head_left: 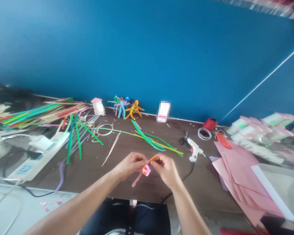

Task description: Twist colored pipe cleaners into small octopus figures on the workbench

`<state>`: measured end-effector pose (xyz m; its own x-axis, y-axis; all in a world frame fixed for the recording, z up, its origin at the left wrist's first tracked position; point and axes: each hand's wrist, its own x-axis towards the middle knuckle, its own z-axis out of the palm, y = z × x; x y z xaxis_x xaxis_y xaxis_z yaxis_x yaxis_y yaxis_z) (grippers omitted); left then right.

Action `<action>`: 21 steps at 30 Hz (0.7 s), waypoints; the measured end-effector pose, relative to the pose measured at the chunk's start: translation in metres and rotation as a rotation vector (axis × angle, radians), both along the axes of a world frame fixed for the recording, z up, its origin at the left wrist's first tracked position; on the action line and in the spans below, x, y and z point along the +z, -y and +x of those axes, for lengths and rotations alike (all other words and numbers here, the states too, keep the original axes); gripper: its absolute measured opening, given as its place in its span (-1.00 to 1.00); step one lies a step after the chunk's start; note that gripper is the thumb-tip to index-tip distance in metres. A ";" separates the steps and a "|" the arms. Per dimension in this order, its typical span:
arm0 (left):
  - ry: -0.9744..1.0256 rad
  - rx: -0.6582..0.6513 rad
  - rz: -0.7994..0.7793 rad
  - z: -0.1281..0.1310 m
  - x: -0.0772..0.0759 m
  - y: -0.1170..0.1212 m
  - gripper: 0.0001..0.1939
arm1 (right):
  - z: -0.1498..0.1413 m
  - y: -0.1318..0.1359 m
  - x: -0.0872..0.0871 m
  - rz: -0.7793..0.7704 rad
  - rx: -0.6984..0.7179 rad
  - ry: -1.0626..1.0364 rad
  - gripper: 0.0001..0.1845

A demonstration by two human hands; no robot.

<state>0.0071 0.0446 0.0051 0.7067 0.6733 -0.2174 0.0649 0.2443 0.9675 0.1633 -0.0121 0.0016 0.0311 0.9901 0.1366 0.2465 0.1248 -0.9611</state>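
Note:
Over the front middle of the table, my left hand (129,165) and my right hand (166,168) meet with fingertips pinched. Between them is a small curled piece of pink pipe cleaner (146,170), with one pink leg hanging down to the left. An orange pipe cleaner (152,158) runs from the curl up to my right fingertips. My left fingers grip the pink part, partly hidden behind them. Beyond my hands lie several loose green and yellow pipe cleaners (152,138).
Finished pipe-cleaner figures (134,109) stand by the blue wall. A glue gun (195,149) and scissors (185,137) lie to the right, near pink sheets (242,176). At left are a power strip (42,156) and a pile of coloured pipe cleaners (39,112).

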 end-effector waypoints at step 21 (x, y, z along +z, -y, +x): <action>-0.491 0.232 0.898 0.005 0.001 -0.006 -0.80 | -0.006 -0.002 0.004 0.032 -0.069 0.322 -0.84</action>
